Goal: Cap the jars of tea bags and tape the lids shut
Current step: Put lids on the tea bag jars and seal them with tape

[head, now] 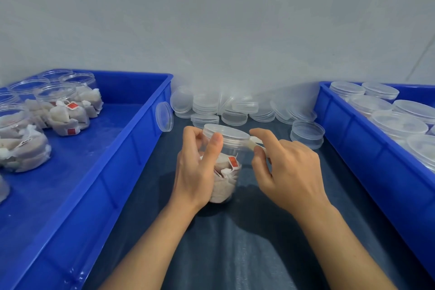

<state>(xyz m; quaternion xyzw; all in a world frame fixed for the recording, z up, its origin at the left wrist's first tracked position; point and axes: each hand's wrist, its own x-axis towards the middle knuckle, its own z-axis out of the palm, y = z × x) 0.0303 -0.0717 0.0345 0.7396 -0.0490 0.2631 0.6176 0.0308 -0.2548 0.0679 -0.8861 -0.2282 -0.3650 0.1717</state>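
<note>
Centre of frame: clear round plastic jar of white tea bags with red tags stands on the dark blue table cover, capped with a clear round plastic lid. Left hand wraps the jar's left side, fingers curled round it, thumb up against the lid rim. Right hand sits just right of the jar; thumb and forefinger pinch a strip of translucent tape that runs to the lid edge.

Left of frame: blue rectangular plastic crate holding uncapped clear jars of tea bags.

Right of frame: second blue plastic crate with capped clear jars.

Upper centre, against the wall: heap of loose clear lids; one lid leans upright on the left crate's wall.
</note>
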